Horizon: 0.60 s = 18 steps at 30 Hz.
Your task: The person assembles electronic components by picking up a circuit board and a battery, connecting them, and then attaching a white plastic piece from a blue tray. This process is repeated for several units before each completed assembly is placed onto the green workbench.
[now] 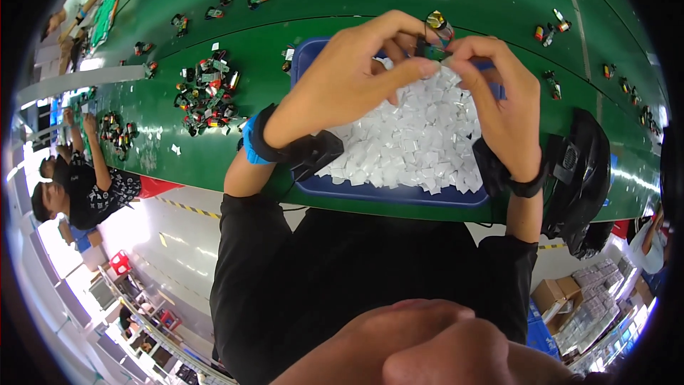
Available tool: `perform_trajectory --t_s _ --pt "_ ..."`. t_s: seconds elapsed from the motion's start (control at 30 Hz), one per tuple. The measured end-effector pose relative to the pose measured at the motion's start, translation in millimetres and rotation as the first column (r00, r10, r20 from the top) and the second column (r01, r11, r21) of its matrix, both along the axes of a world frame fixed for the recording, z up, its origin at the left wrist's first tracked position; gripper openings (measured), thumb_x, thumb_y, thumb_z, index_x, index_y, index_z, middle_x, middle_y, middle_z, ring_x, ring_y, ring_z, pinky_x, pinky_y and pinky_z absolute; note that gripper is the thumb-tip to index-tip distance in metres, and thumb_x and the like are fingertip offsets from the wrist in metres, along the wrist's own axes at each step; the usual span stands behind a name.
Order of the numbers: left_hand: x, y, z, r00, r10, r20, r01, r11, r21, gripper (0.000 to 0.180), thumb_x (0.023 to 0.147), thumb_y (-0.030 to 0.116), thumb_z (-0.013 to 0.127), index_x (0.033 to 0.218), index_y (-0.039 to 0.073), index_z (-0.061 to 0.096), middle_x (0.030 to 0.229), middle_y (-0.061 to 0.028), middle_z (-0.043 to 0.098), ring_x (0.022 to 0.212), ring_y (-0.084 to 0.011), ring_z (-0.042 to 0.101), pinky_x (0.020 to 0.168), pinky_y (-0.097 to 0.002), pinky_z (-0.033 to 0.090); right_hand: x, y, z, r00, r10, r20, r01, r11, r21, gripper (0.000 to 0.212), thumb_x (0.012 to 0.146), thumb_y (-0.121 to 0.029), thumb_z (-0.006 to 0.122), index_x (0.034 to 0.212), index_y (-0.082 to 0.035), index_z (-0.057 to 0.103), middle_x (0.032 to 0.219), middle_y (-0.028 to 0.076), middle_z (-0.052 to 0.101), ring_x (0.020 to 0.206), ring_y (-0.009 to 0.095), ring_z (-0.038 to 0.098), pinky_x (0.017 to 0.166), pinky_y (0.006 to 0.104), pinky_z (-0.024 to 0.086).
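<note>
Over the far side of a blue tray [399, 197], my two hands meet at a small circuit board [432, 50] with a cylindrical part [439, 26] attached, which looks like a battery. My left hand [360, 64] is closed on the board's left side, thumb stretched along its near edge. At the right edge, my right hand [504, 96] pinches with thumb and index finger. Whether a small white piece is also in that pinch I cannot make out. Beneath my hands, a heap of small white square pieces [399, 142] fills the tray.
Left of the tray lies a pile of similar board assemblies [210, 93]; others are scattered over the green table [320, 0]. A black plastic bag [588, 171] lies at the tray's right. Another person [85, 185] sits farther left. Dark straps with small modules circle both my wrists.
</note>
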<state>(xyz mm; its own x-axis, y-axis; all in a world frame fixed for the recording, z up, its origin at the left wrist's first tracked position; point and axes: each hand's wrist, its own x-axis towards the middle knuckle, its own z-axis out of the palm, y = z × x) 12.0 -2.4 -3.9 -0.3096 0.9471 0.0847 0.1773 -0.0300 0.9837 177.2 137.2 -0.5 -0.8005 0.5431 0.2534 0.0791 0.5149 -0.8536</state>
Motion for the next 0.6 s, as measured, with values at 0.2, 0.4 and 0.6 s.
perform_trajectory --t_s 0.2,0.4,0.6 --pt "-8 -3 7 0.998 -0.055 0.042 0.058 0.996 -0.069 0.032 0.094 0.008 0.069 0.124 0.000 0.061 0.094 -0.0034 0.059 0.078 -0.0079 0.060 0.055 -0.0224 0.052 11 21 14 0.981 0.187 0.050 -0.192 0.915 0.354 0.021 0.084 0.000 0.074 0.104 0.000 0.067 0.115 0.011 0.062 0.096 0.021 0.063 0.079 0.0306 0.053" --pt "0 -5 10 0.998 -0.054 0.023 0.056 0.992 -0.117 0.038 0.089 0.020 0.078 0.120 0.002 0.066 0.089 -0.0037 0.059 0.069 -0.0076 0.057 0.052 -0.0223 0.050 3 11 10 0.981 0.183 -0.060 -0.143 0.901 0.410 0.027 0.076 -0.002 0.079 0.102 -0.003 0.071 0.108 0.009 0.057 0.094 0.024 0.060 0.080 0.0329 0.051" --pt "2 -5 12 0.993 -0.092 0.078 0.102 0.983 -0.150 0.041 0.089 0.018 0.077 0.124 0.002 0.064 0.088 -0.0021 0.057 0.071 -0.0081 0.058 0.052 -0.0222 0.050 3 21 4 0.959 0.267 -0.095 -0.178 0.828 0.532 0.025 0.073 -0.001 0.082 0.095 -0.004 0.070 0.103 0.007 0.055 0.089 0.021 0.057 0.075 0.0311 0.050"
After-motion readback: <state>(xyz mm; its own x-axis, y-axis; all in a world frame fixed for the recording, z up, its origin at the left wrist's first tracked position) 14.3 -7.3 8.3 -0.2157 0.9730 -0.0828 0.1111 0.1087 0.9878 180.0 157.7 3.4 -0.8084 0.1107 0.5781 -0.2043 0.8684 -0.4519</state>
